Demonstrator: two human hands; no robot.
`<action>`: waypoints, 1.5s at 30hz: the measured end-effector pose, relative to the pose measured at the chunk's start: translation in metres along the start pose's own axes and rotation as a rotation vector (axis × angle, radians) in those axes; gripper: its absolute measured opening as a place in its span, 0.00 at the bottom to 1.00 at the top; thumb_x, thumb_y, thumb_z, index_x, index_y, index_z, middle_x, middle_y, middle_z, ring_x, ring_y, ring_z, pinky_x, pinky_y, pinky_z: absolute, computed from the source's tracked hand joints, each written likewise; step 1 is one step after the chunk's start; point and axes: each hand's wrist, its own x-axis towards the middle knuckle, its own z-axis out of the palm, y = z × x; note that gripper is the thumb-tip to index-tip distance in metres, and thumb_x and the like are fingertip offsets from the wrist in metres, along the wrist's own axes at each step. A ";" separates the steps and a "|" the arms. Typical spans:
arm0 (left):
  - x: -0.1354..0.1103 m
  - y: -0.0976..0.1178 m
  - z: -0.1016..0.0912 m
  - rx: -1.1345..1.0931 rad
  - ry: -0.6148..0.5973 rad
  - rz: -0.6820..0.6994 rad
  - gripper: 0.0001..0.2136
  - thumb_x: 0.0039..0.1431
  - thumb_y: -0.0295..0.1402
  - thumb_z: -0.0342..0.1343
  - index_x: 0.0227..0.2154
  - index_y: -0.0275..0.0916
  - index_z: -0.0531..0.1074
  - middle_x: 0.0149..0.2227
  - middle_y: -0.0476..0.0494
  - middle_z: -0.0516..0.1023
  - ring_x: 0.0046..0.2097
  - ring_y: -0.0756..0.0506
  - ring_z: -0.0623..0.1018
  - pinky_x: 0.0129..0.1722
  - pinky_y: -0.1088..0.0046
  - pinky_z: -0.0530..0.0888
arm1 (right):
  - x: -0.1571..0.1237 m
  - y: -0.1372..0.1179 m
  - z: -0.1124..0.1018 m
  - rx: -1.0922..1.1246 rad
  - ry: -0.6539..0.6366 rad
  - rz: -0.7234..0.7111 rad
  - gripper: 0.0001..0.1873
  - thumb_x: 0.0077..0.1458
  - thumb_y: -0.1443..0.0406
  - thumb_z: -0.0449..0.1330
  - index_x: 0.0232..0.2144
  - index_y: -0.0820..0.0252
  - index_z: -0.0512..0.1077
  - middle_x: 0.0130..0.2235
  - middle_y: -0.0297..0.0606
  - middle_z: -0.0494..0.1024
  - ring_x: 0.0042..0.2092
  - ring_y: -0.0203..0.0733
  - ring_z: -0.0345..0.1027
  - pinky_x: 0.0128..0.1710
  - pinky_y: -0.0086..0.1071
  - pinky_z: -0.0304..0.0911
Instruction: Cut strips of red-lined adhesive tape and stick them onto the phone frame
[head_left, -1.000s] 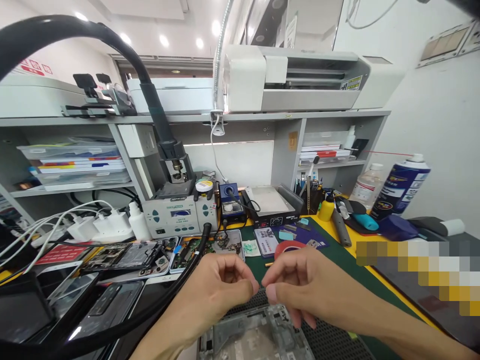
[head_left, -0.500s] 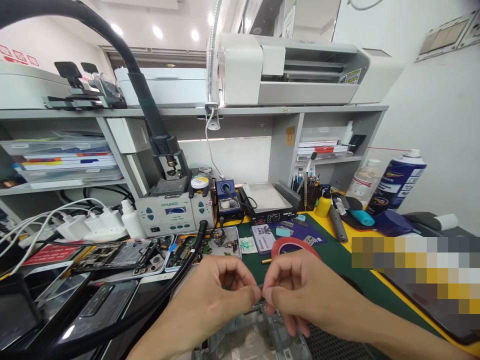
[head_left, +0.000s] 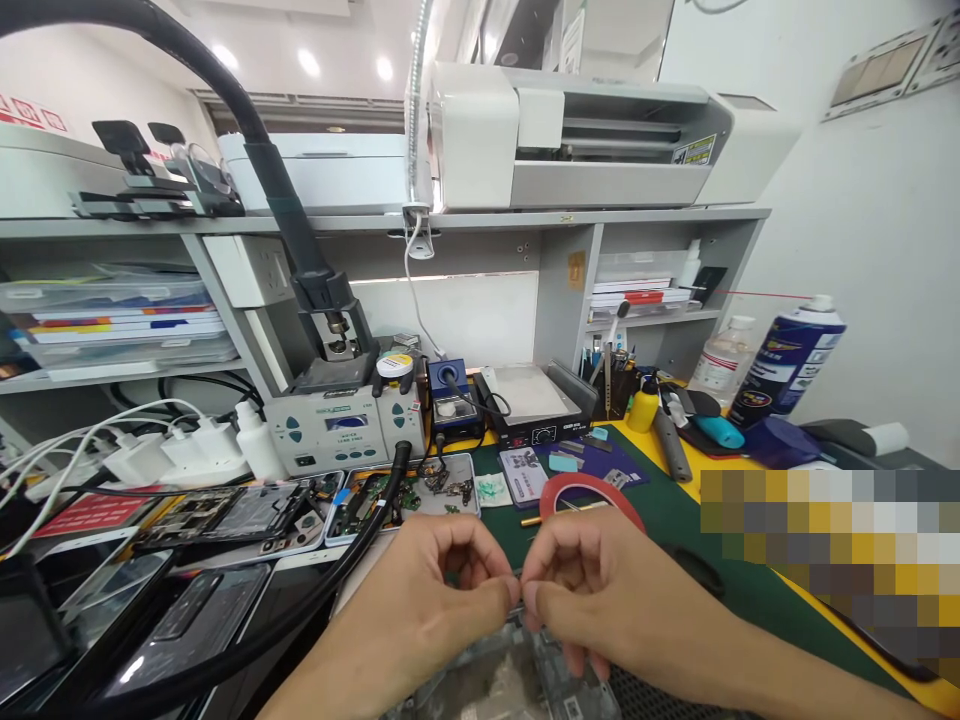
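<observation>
My left hand (head_left: 457,585) and my right hand (head_left: 581,590) meet at the fingertips in the lower middle of the head view. Each pinches thumb against forefinger, with the two pinches almost touching. Whatever is between the fingertips is too small or too hidden to name. Just below them lies a grey, partly see-through plastic case or tray (head_left: 551,665), cut off by the bottom edge. Behind my right hand a roll of red tape (head_left: 551,492) rests on the green mat (head_left: 675,520), with a thin gold-coloured pen-like tool (head_left: 531,521) beside it.
A black hose (head_left: 300,625) curves across the left front, over several phones (head_left: 187,620). Behind stand a rework station (head_left: 337,430), a parts tray (head_left: 474,490) with small boards and a hot plate (head_left: 536,395). To the right are a yellow bottle (head_left: 643,408) and a spray can (head_left: 787,360).
The view has shifted slightly, so the background sits a little further left. Both hands keep their fingertip pinch, barely moved over the case.
</observation>
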 end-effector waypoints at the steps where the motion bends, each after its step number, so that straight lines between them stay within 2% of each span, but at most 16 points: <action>1: 0.000 0.000 0.000 -0.006 -0.005 -0.001 0.06 0.51 0.33 0.60 0.25 0.37 0.72 0.21 0.57 0.63 0.25 0.51 0.60 0.24 0.73 0.55 | 0.000 0.001 0.000 0.002 0.003 -0.004 0.04 0.50 0.65 0.62 0.28 0.61 0.71 0.27 0.33 0.79 0.17 0.28 0.63 0.15 0.20 0.57; 6: 0.000 0.001 -0.002 -0.051 -0.029 0.015 0.06 0.51 0.33 0.61 0.25 0.37 0.72 0.20 0.57 0.62 0.25 0.51 0.59 0.24 0.73 0.54 | 0.002 0.005 -0.002 0.009 0.003 -0.029 0.02 0.49 0.68 0.62 0.27 0.60 0.71 0.19 0.27 0.73 0.18 0.30 0.63 0.15 0.20 0.58; 13: -0.002 -0.004 -0.006 -0.120 -0.082 0.044 0.09 0.51 0.37 0.65 0.27 0.36 0.75 0.21 0.56 0.64 0.26 0.51 0.58 0.25 0.72 0.54 | 0.002 0.004 -0.004 0.107 -0.043 -0.050 0.02 0.47 0.70 0.62 0.26 0.61 0.70 0.22 0.30 0.77 0.16 0.28 0.62 0.14 0.20 0.58; 20: -0.003 -0.002 -0.007 -0.168 -0.130 0.027 0.15 0.51 0.43 0.67 0.31 0.35 0.75 0.22 0.55 0.66 0.25 0.52 0.58 0.24 0.75 0.53 | 0.003 0.001 -0.005 0.286 -0.137 -0.050 0.02 0.45 0.72 0.60 0.26 0.63 0.71 0.23 0.32 0.79 0.18 0.31 0.69 0.13 0.19 0.62; 24: -0.006 0.000 -0.008 -0.214 -0.162 0.023 0.16 0.51 0.44 0.67 0.32 0.35 0.75 0.25 0.53 0.69 0.26 0.53 0.59 0.24 0.76 0.54 | 0.003 -0.001 -0.007 0.365 -0.171 -0.026 0.01 0.44 0.71 0.61 0.25 0.64 0.71 0.23 0.34 0.79 0.17 0.31 0.68 0.12 0.18 0.62; 26: -0.008 0.000 -0.009 -0.207 -0.137 0.053 0.14 0.55 0.43 0.64 0.33 0.36 0.76 0.27 0.52 0.70 0.27 0.52 0.61 0.25 0.77 0.56 | 0.003 -0.003 -0.008 0.414 -0.197 0.006 0.02 0.44 0.70 0.62 0.24 0.64 0.71 0.22 0.35 0.79 0.17 0.31 0.68 0.12 0.19 0.62; 29: -0.009 -0.001 -0.005 -0.095 -0.004 0.130 0.09 0.59 0.39 0.60 0.34 0.37 0.76 0.29 0.50 0.70 0.29 0.51 0.65 0.28 0.75 0.61 | 0.003 -0.005 -0.012 0.524 -0.256 0.069 0.01 0.44 0.70 0.61 0.24 0.64 0.72 0.22 0.36 0.79 0.17 0.31 0.69 0.11 0.18 0.62; 34: -0.004 -0.006 0.009 0.154 0.178 0.335 0.04 0.56 0.31 0.58 0.33 0.39 0.77 0.30 0.47 0.73 0.27 0.50 0.68 0.25 0.73 0.64 | 0.009 0.000 -0.018 0.711 -0.387 0.278 0.03 0.40 0.69 0.59 0.21 0.64 0.73 0.19 0.37 0.78 0.14 0.34 0.67 0.08 0.21 0.62; 39: -0.002 -0.006 0.017 0.134 0.197 0.484 0.06 0.55 0.26 0.58 0.32 0.41 0.79 0.31 0.45 0.77 0.28 0.49 0.74 0.24 0.76 0.66 | 0.016 0.005 -0.023 0.722 -0.519 0.447 0.08 0.38 0.67 0.57 0.18 0.67 0.75 0.15 0.37 0.75 0.12 0.35 0.65 0.08 0.22 0.61; 41: -0.002 -0.006 0.018 0.111 0.202 0.492 0.06 0.54 0.26 0.59 0.30 0.42 0.80 0.30 0.46 0.78 0.27 0.49 0.74 0.23 0.76 0.65 | 0.017 0.005 -0.024 0.724 -0.553 0.490 0.09 0.38 0.68 0.56 0.18 0.68 0.75 0.14 0.38 0.73 0.12 0.35 0.65 0.07 0.22 0.60; 45: -0.002 -0.007 0.020 0.094 0.208 0.487 0.06 0.53 0.26 0.60 0.28 0.42 0.80 0.30 0.46 0.78 0.25 0.50 0.72 0.22 0.76 0.64 | 0.016 0.003 -0.023 0.763 -0.542 0.508 0.07 0.35 0.69 0.56 0.19 0.64 0.75 0.16 0.36 0.76 0.12 0.36 0.66 0.06 0.24 0.60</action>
